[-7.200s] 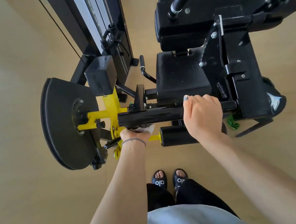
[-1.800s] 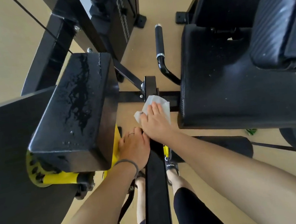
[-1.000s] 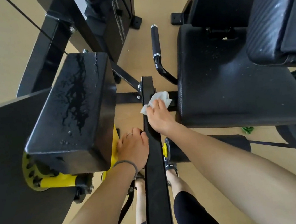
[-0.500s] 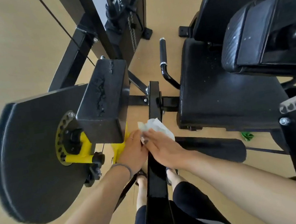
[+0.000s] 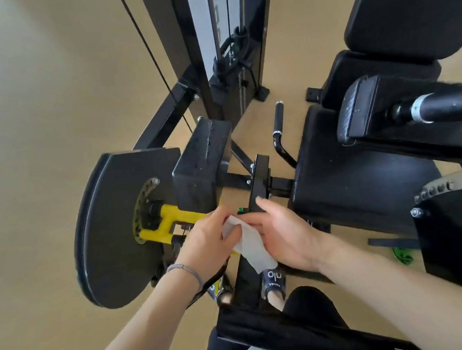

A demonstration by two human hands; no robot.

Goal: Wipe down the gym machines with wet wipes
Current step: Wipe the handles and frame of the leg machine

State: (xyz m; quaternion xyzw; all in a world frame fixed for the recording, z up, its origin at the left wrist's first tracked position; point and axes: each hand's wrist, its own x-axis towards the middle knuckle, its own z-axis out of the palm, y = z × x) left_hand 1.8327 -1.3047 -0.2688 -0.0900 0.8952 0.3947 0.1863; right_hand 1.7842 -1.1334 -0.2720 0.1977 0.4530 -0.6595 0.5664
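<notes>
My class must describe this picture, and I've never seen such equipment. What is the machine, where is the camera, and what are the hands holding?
The camera sits on the person's head, looking down at both arms. Below is a black steel gym machine with a padded black seat, a yellow adjustment bracket and a round black side plate, standing on a tan floor. Both the left hand and right hand hold one white wet wipe between them, above the machine's black bar.

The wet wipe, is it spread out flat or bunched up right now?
Loosely bunched. The wet wipe hangs crumpled and partly folded between the left hand and right hand, both holding it, not laid flat.
</notes>
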